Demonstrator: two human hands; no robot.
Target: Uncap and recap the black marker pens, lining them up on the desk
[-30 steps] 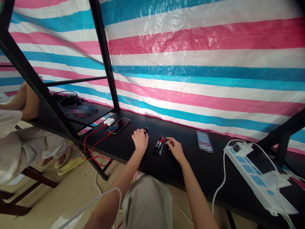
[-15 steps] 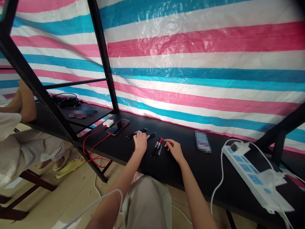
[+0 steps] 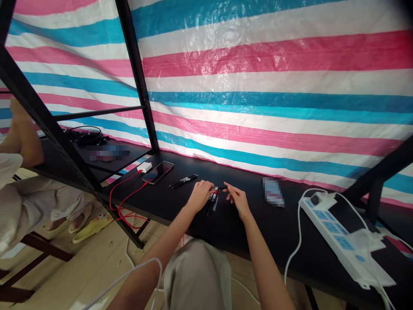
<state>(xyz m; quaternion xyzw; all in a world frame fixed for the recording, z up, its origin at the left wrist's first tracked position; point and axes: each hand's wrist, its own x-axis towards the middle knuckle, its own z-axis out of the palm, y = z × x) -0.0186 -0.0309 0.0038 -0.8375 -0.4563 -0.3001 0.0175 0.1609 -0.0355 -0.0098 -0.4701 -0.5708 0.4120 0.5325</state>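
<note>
A black pen (image 3: 220, 187) is held level between my two hands, above the table. My left hand (image 3: 201, 193) closes on one end of it. The fingers of my right hand (image 3: 237, 199) pinch the other end. Just below lie several pens (image 3: 211, 204), dark with a red part and some pale parts, partly hidden by my left hand. Further left, more black pens (image 3: 183, 181) lie close together on the black tabletop (image 3: 258, 232).
A phone (image 3: 158, 172) and a white charger (image 3: 144, 167) with red cables lie at the left. On the right are a blurred pack-like item (image 3: 273, 192) and a white power strip (image 3: 345, 241) with cords. Black frame posts (image 3: 137, 73) stand around; another person (image 3: 19, 172) sits at far left.
My left hand has moved right with a pen from the left group, over to my right hand. My right hand now grips the pen's other end.
</note>
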